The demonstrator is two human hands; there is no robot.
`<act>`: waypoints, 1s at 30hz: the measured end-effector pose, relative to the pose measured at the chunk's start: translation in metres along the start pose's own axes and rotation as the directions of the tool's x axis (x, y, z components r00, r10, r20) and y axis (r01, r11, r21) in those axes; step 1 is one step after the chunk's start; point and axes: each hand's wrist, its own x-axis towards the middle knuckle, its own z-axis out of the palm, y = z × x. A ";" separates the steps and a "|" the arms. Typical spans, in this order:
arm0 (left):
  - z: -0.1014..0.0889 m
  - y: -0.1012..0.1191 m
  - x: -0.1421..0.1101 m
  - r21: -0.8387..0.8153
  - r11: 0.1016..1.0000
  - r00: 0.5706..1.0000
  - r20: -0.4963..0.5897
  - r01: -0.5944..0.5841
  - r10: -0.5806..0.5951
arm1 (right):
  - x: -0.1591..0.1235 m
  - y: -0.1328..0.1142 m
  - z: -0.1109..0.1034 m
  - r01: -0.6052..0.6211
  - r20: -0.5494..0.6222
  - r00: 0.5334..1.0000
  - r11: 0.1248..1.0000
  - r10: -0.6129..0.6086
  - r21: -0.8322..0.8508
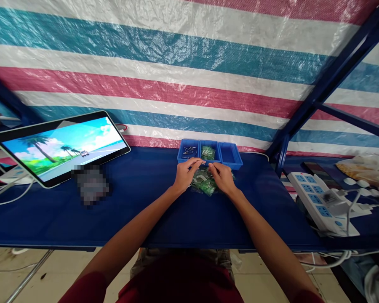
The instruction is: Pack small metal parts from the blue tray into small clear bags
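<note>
My left hand [185, 171] and my right hand [221, 176] rest close together on the blue table [145, 206], over a pile of small green packets [204, 184]. The fingers of both hands are curled and pinched toward each other above the pile; what they pinch is too small to name. Just behind the hands stands a blue three-part tray [209, 154]: its left part holds small metal pieces [188, 151], its middle part holds green packets [208, 152], and its right part looks bare.
A tablet [61, 145] showing a palm-tree road scene leans at the left, with white cables beside it. A white power strip [322, 202] with plugs lies at the right. A striped tarp [189, 71] hangs behind, with blue frame bars [318, 92] at the right.
</note>
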 end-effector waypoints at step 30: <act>-0.006 0.000 0.005 0.033 0.999 0.999 0.024 0.023 -0.024 | 0.000 -0.004 -0.004 -0.013 -0.018 1.000 0.999 0.013 0.030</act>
